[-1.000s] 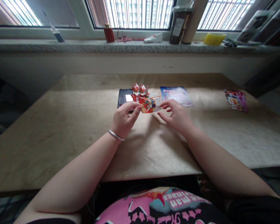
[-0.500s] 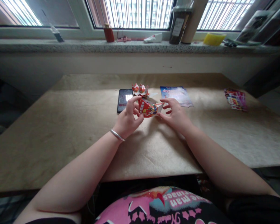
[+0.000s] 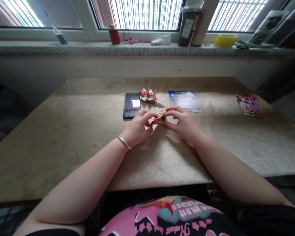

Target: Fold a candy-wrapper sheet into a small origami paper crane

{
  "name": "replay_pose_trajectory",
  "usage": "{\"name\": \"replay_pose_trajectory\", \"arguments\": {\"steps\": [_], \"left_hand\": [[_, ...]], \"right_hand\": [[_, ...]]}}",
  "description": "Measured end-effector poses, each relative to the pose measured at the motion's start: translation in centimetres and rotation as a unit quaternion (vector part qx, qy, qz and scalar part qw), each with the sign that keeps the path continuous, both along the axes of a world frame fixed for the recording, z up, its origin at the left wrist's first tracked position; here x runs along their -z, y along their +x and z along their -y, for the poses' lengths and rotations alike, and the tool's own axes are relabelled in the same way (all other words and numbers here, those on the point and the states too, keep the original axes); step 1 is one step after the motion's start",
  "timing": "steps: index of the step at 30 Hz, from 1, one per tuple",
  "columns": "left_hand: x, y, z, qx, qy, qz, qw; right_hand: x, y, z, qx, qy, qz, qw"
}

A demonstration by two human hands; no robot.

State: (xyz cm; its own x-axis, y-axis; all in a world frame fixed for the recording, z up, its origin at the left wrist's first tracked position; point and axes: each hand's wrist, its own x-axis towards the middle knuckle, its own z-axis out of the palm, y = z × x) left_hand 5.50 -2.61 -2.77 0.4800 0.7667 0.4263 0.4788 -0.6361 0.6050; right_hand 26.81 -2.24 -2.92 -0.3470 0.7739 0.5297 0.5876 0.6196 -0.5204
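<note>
Between my two hands is a folded piece of red printed paper [image 3: 159, 118], held just above the table. My left hand [image 3: 139, 126], with a silver bangle at the wrist, pinches its left end between thumb and fingers. On the right end, the fingers of my right hand [image 3: 183, 123] are closed, partly covering it. Behind it stand red-and-white folded paper pieces [image 3: 147, 95] with pointed tips. A phone [image 3: 132, 105] with a lit screen lies just beyond my left hand. Past my right hand rest blue printed sheets [image 3: 185, 101].
The wooden table [image 3: 64, 137] spreads around my arms. A small pile of colourful printed papers [image 3: 248, 105] lies at the right. Along the stone windowsill [image 3: 88, 49] stand a red bottle [image 3: 114, 35], a dark jar [image 3: 187, 28] and a yellow roll of tape [image 3: 225, 41].
My fingers have come closer together around the red paper. It has turned and looks flatter and narrower, showing less of its printed side. The things on the table have stayed put.
</note>
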Motion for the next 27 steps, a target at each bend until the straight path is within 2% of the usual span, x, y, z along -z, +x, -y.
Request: {"name": "replay_pose_trajectory", "arguments": {"steps": [10, 17, 23, 27], "left_hand": [[-0.1, -0.2, 0.2, 0.022, 0.004, -0.063, 0.998], [0.3, -0.3, -0.1, 0.023, -0.017, -0.056, 0.998], [-0.1, -0.3, -0.2, -0.023, -0.001, -0.124, 0.992], [-0.6, -0.4, -0.2, -0.042, -0.025, -0.165, 0.985]], "right_hand": [[0.2, 0.0, 0.2, 0.029, -0.018, 0.048, 0.998], [0.2, -0.1, 0.3, 0.058, -0.055, 0.035, 0.996], [1.0, 0.0, -0.3, 0.068, -0.091, 0.008, 0.993], [1.5, 0.2, -0.7, 0.069, -0.099, -0.011, 0.993]]}}
